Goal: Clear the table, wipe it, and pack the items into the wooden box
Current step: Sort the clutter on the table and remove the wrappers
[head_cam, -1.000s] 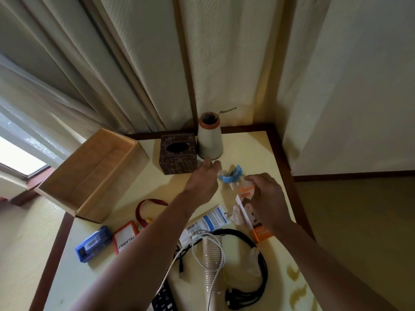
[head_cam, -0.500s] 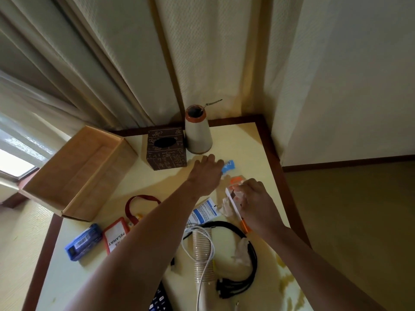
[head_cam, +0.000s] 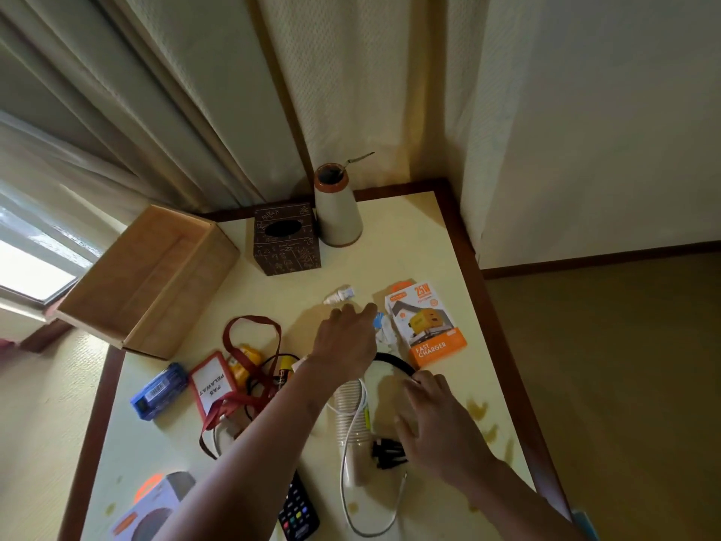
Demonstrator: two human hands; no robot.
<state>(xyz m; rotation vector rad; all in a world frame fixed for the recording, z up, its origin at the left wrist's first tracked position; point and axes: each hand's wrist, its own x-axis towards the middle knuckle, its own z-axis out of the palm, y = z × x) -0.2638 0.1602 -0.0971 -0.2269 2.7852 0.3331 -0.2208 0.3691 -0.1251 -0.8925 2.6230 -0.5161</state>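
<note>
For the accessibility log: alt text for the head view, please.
Two bare hands reach over a cluttered table: left hand near crumpled wrappers, right hand on a black cable. An empty wooden box sits at the table's left.

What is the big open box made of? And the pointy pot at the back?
The wooden box looks like pale, unpainted wood: matte tan panels with faint grain lines. The cone-shaped pot looks like ceramic, probably glazed cream, with a bare reddish-brown rim and base like clay. I can't be certain from looks alone.
</note>
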